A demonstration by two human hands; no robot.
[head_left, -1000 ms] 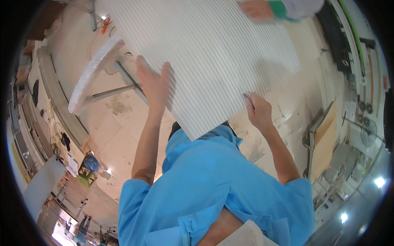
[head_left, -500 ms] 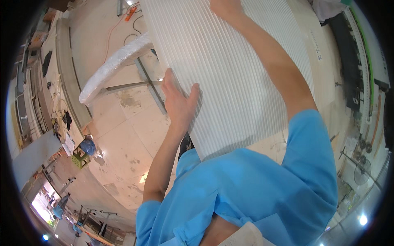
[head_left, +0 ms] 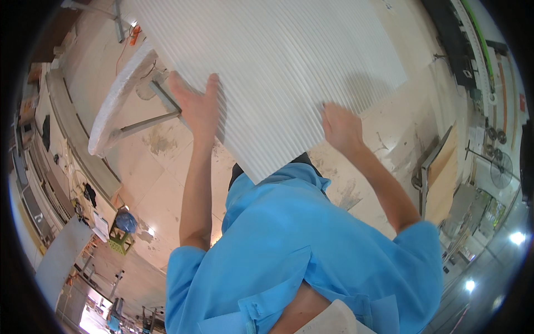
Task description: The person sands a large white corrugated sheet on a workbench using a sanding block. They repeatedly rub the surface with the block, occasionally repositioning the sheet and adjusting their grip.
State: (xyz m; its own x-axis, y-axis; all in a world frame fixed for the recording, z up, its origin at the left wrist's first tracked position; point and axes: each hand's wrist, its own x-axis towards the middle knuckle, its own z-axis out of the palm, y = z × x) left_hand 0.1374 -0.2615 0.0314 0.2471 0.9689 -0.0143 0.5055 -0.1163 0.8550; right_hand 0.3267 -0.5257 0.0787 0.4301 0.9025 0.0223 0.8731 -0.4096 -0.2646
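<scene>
A pale, translucent ribbed panel [head_left: 278,72] stretches away from my lap, its near corner close to my blue shirt. My left hand [head_left: 197,108] straddles the panel's left edge, thumb over the top face and fingers along the outer side. Over by the near right edge, my right hand [head_left: 342,128] is closed in a fist-like pinch. A tiny dark tip shows at its fingers, too small to name. The panel's far end runs out of the picture.
A curved piece wrapped in clear film [head_left: 119,100] lies on the left beside grey metal bars [head_left: 150,122]. A green stool [head_left: 120,240] with a blue bag [head_left: 125,222] stands lower left. A tan board [head_left: 440,175] leans at right, near a fan [head_left: 500,170].
My right hand has come back from the panel's far part to its near right edge. The panel sits more slanted in view, and my left hand stays at its left edge.
</scene>
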